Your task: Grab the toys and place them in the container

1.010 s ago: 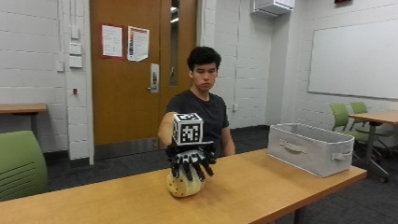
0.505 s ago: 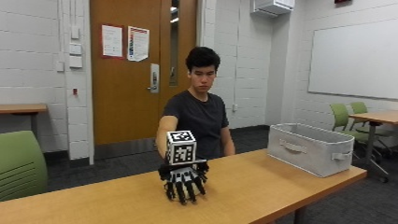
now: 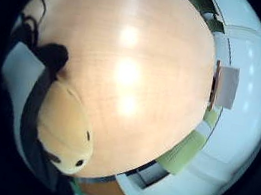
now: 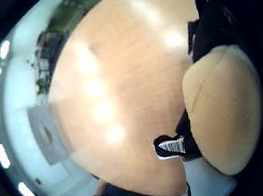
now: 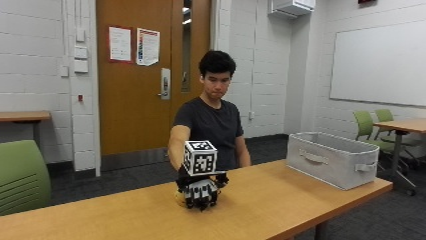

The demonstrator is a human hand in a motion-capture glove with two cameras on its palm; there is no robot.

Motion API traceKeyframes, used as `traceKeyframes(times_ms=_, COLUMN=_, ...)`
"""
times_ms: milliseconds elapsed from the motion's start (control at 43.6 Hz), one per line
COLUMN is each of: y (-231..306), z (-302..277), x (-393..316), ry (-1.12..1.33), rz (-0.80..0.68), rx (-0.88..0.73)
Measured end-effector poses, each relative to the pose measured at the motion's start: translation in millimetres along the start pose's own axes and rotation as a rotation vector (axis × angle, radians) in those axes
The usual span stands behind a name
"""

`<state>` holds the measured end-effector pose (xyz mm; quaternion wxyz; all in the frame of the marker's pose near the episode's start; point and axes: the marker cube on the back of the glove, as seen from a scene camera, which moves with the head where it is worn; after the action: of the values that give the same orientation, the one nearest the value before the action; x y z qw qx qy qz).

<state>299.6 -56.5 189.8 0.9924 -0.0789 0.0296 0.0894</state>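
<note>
While you sit behind the wooden table [image 5: 279, 200], your gloved right hand [image 5: 200, 192] is down at the tabletop near its middle, with the fingers [image 5: 197, 201] curled downward over a tan plush toy [image 5: 181, 199]. From the outside view only a sliver of the toy shows beside the glove, resting on the wood. Both palm views show the toy close against your palm: a rounded tan body [image 4: 224, 108] with two small dark eyes [image 3: 80, 162] at one end, and black glove parts wrapped beside it. Your fingers look closed around the toy, which sits on the table surface. The grey fabric container [image 5: 331, 159] stands well apart, near the table's far end on your left side, upright with its open top facing up.
</note>
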Motion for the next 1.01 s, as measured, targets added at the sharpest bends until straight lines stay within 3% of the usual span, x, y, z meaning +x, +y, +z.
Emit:
traceKeyframes(times_ms=276, y=3.7, z=-20.5, x=-5.2, ry=-0.076, rz=0.044, rx=-0.024)
traceKeyframes(times_ms=528, y=18.3, z=-118.4, x=-48.1, ry=-0.122, rz=0.036, rx=0.069)
traceKeyframes(times_ms=735, y=34.6, z=-209.5, x=-129.8, ry=-0.137, rz=0.009, rx=0.141)
traceKeyframes(times_ms=850, y=28.6, z=-260.6, x=-183.2, ry=-0.131, rz=-0.095, rx=0.264)
traceKeyframes(times_ms=1010, y=37.9, z=-305.6, x=-270.7, ry=-0.145, rz=-0.238, rx=0.305)
